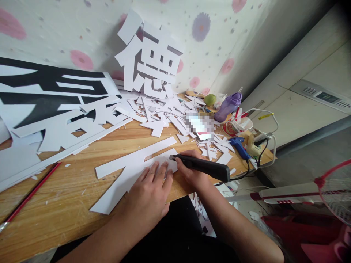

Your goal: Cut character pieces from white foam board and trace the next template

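My left hand lies flat, fingers spread, on a white foam-board cutout near the front edge of the wooden table. My right hand is closed round a black corded cutting tool; the tool's tip touches the cutout just beyond my left fingertips. The tool's cable runs off to the right.
A large white cut character leans against the flowered wall. Black-and-white sheets cover the left. Several white scraps lie mid-table. A blue glue gun, red cup, purple bottle and power strip stand right. A red fan is beside the table.
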`<control>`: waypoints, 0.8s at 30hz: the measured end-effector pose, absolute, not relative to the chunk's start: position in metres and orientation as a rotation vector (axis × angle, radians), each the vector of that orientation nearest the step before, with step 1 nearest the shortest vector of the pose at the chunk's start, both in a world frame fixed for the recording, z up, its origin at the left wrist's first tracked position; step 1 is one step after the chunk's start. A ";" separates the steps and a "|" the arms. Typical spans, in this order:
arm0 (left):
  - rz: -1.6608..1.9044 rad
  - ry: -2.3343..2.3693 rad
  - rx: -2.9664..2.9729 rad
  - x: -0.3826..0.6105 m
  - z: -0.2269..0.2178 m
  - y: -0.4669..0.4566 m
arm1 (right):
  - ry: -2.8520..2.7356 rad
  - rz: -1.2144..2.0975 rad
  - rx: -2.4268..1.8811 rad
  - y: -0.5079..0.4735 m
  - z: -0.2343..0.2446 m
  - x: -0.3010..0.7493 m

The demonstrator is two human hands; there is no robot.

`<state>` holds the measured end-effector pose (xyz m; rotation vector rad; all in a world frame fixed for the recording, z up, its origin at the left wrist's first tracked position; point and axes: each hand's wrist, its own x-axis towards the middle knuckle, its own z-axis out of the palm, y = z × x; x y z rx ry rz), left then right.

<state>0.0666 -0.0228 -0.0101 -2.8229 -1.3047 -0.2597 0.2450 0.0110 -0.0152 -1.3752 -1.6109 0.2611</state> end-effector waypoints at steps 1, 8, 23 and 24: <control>-0.258 -1.300 -2.825 0.067 -0.010 -0.023 | -1.616 0.252 -1.380 0.011 -0.015 0.245; -0.282 -1.285 -2.819 0.065 -0.012 -0.024 | -1.657 0.206 -1.428 0.011 -0.011 0.242; -0.298 -1.323 -2.807 0.067 -0.008 -0.024 | -1.721 0.204 -1.479 0.000 -0.006 0.248; -0.306 -1.321 -2.809 0.067 -0.008 -0.023 | -1.718 0.215 -1.479 0.000 -0.007 0.249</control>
